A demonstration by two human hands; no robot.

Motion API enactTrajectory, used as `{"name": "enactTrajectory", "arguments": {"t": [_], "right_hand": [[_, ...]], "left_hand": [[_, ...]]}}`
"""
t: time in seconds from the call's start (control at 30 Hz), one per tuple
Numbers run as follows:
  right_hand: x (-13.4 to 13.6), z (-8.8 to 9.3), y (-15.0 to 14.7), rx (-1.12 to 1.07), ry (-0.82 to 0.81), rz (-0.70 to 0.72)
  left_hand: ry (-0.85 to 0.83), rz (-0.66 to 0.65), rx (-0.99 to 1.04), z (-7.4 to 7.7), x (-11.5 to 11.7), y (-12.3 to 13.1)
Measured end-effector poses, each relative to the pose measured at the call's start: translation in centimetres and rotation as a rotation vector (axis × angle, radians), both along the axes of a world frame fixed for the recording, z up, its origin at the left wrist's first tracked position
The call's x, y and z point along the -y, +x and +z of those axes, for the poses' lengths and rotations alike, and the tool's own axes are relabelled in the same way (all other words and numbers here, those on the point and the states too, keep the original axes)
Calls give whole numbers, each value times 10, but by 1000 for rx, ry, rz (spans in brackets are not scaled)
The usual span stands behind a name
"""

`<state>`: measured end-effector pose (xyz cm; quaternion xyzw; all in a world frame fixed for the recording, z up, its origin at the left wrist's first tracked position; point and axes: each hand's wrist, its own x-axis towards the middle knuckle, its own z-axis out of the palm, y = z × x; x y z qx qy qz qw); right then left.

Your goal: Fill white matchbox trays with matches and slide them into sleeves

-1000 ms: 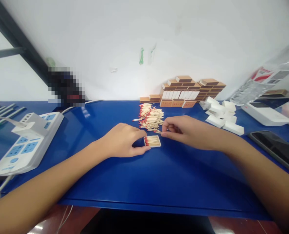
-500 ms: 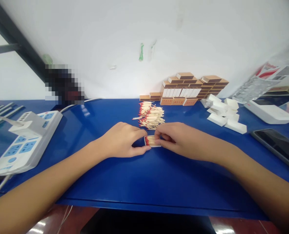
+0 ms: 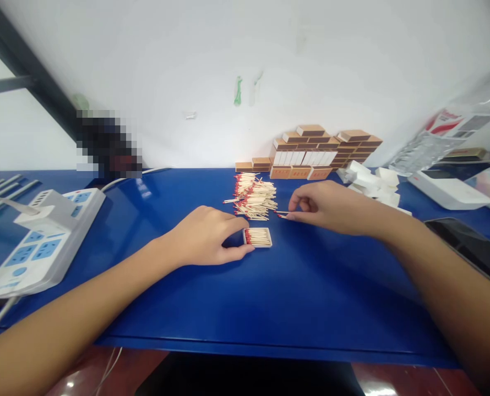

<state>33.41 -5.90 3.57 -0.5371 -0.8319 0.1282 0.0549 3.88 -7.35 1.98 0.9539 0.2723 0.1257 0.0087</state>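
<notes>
A small white matchbox tray (image 3: 270,240) lies on the blue table, with a row of red-headed matches inside. My left hand (image 3: 207,236) grips its left end between thumb and index finger. To the right and a little farther back, my right hand (image 3: 327,206) pinches a couple of matches (image 3: 283,213), their red heads pointing left. Just beyond the tray spreads a loose pile of matches (image 3: 255,195), most heads toward the left. The right hand's fingertips are just right of this pile.
Stacked matchboxes (image 3: 306,157) stand against the wall. White trays (image 3: 366,179), a bottle (image 3: 422,143), a white device (image 3: 449,190) and a phone (image 3: 472,247) are on the right. A power strip (image 3: 42,242) with cables lies left. The table's front edge (image 3: 245,352) is near me.
My right hand has left the tray and moved right and back beside the pile, where it now pinches matches. The tray's right end has come into view. My left hand stays in place.
</notes>
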Motion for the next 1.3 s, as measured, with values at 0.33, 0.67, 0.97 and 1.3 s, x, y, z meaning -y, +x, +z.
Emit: {"name": "enactTrajectory", "arguments": {"t": [0.33,0.67,0.97,1.3], "right_hand": [[5,-6,-11,-76,-49,46],[38,-8,-56,-174,47,204],[38,-10,-52,-146,53,227],[38,-11,-55,-181,65,258]], "left_hand": [[-32,10,-20,-4,-2,1],[-31,23,-39,-4,-2,0],[-27,7,-18,-4,-1,0],[-20,17,-43,-2,-1,1]]}}
